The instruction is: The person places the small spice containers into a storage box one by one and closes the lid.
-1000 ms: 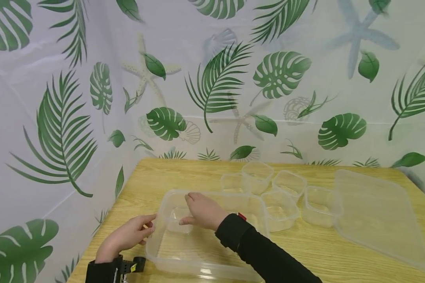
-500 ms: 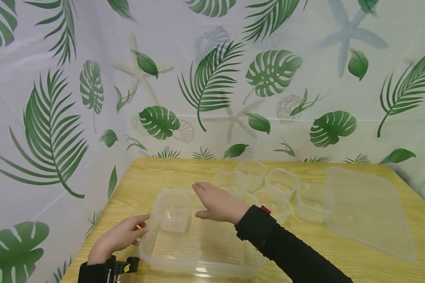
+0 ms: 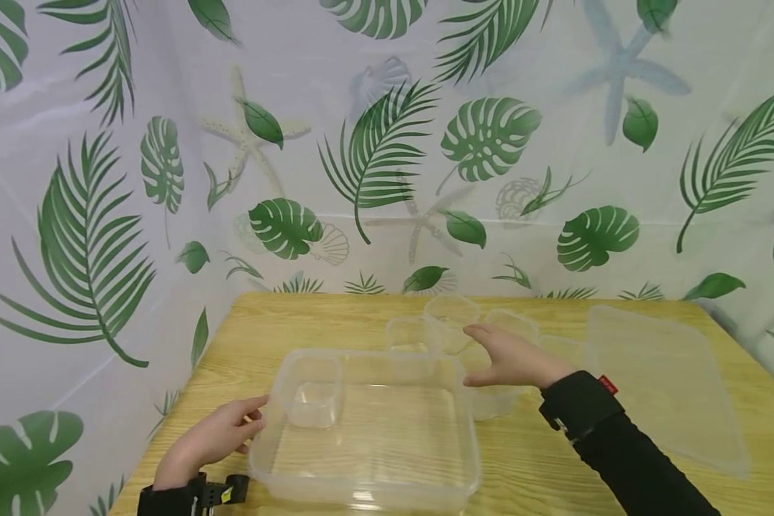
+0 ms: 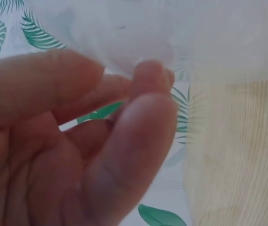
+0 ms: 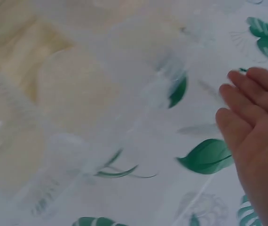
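Observation:
A large clear plastic box (image 3: 364, 494) stands without its lid on the wooden table, one small clear container (image 3: 314, 408) inside at its back left. My left hand (image 3: 208, 438) rests its loosely bent fingertips against the box's outer left wall; the left wrist view shows the thumb (image 4: 129, 160) and fingers right at the translucent plastic. Over a cluster of small clear containers (image 3: 451, 315) beyond the box's right side, my right hand (image 3: 519, 360) reaches with thumb and fingers spread and nothing held. It partly hides the container below it (image 3: 492, 407).
A big translucent lid (image 3: 667, 387) lies on the table (image 3: 542, 459) at the right. Another small container (image 3: 406, 333) stands just behind the box. A leaf-printed cloth (image 3: 374, 258) hangs along the back and left of the table.
My right hand has come out of the large box, leaving the small container inside, and moved right over the other small containers. The left hand has stayed at the box's left wall.

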`<state>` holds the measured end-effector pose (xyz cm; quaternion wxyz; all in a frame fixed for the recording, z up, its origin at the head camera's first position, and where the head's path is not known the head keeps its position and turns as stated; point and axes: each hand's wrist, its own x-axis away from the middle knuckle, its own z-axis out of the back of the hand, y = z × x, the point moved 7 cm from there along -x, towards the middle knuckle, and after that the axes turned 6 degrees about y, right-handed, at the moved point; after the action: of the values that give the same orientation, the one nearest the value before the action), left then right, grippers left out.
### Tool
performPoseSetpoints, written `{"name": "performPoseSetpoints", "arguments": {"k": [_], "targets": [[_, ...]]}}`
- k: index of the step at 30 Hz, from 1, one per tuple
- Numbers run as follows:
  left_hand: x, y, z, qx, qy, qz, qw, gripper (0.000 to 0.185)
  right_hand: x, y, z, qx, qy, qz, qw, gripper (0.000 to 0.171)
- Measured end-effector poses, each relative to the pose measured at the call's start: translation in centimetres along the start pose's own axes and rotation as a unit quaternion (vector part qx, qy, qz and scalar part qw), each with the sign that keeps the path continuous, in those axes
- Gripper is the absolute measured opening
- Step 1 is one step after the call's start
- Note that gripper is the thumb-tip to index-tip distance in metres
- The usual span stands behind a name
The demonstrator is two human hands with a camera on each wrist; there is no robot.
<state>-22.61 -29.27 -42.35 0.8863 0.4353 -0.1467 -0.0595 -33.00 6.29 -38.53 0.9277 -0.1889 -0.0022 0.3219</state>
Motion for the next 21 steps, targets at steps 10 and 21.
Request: {"name": "performPoseSetpoints", "arguments": {"k": [10, 21], "targets": [[0.0, -0.1, -0.1, 0.004, -0.005, -0.004, 1.0, 0.049, 1.7, 2.9, -1.5, -0.011, -0.038, -0.012, 0.999, 0.093], [-0.1, -0.1, 0.1, 0.01, -0.01, -0.015, 0.9998, 0.049, 2.6, 3.0, -1.6, -0.014, -0.047, -0.024, 0.999, 0.083]]}}
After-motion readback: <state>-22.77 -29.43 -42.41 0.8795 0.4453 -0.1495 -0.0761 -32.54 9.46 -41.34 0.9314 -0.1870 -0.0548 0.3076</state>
